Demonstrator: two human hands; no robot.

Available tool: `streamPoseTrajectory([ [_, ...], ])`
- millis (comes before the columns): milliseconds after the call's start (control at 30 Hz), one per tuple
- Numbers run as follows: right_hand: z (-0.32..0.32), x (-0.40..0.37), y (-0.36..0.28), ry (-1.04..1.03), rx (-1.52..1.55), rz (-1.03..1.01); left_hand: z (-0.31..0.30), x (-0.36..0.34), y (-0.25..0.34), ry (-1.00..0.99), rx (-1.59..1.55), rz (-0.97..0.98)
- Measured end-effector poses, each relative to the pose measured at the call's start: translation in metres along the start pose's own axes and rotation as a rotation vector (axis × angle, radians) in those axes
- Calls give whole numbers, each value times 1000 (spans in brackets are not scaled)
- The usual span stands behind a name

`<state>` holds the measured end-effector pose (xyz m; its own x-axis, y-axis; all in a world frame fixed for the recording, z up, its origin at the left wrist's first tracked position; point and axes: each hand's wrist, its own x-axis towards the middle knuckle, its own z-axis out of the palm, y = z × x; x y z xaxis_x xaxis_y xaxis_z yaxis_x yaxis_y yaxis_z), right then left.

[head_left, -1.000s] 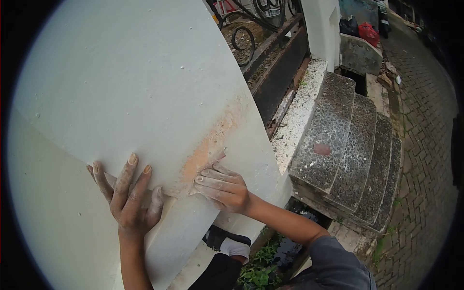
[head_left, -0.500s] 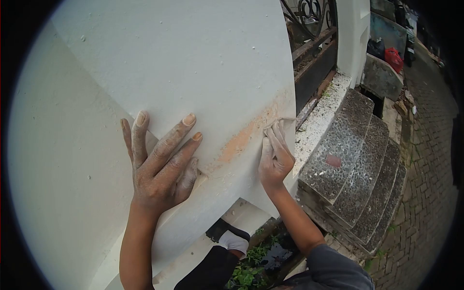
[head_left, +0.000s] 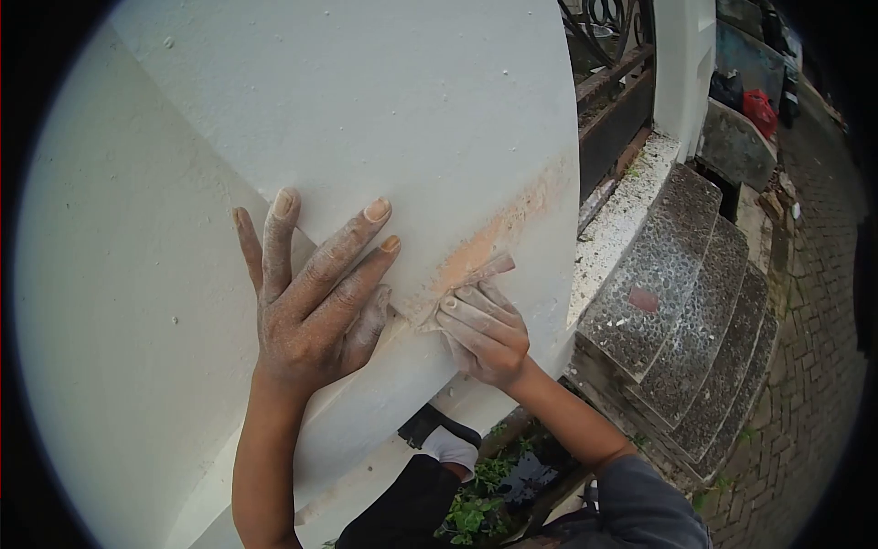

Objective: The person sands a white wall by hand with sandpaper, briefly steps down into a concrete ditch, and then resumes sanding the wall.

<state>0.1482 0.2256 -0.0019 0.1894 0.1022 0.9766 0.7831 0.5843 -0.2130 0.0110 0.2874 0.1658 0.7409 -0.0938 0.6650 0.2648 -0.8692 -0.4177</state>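
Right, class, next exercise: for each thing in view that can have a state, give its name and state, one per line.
Left hand: dusty, fingers spread against the wall
Right hand: dusty, closed on a thin sheet
Thin sheet: pinched, at the patch's lower edge
White wall: dotted with small bumps
Orange patch: bare of white, rough-edged
Steps: stained, speckled white
Red bag: too small to tell whether tied
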Motion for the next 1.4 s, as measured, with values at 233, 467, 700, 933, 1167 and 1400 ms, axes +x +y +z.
streamPoseTrajectory([
  [233,22,3,-42,11,36,88,-1,2,-4,11,11,92],
  [467,25,3,-22,198,-111,155,0,-1,0,5,-51,-13],
  [700,3,11,6,193,-154,104,-3,-2,-5,-22,-38,2],
  [933,18,-8,-39,-149,131,-24,-6,-4,-2,-42,-21,-13],
  [1167,29,5,-52,84,31,150,-4,-1,1,-26,-46,-22],
  [1400,16,6,-9,247,-204,228,-7,-3,-1,-56,-41,-22],
])
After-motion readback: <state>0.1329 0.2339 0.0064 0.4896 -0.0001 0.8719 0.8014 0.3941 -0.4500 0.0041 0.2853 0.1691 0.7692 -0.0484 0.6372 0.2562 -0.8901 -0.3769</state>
